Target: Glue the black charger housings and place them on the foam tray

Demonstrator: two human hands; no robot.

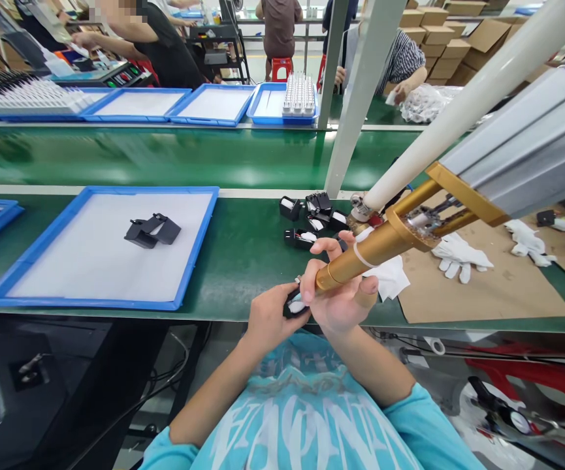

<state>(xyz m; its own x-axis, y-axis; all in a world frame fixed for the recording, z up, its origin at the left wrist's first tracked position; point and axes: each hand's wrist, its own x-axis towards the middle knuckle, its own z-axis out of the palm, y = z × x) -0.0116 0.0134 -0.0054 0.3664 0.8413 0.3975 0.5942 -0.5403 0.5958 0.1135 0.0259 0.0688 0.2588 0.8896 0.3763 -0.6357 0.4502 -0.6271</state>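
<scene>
My left hand (273, 314) is closed around a small black plastic housing (294, 305) with a white piece inside, held at the table's front edge. From the right, a gold-nosed automatic screwdriver (355, 261) slants down, its tip by that housing. My right hand (338, 303) lies palm up beneath the tool's nose, fingers curled about it and the thumb standing off to the right. Where the tip meets the housing is hidden by my fingers. Just beyond the hands, several similar black housings (299, 238) with white inserts lie in a loose pile.
On the left, a blue-rimmed tray (184, 287) bears black parts (152, 230). At right, white gloves (463, 256) lie on cardboard (488, 303). A metal post (355, 111) and a white tube (439, 124) stand over the table. More trays (213, 104) and co-workers are across the line.
</scene>
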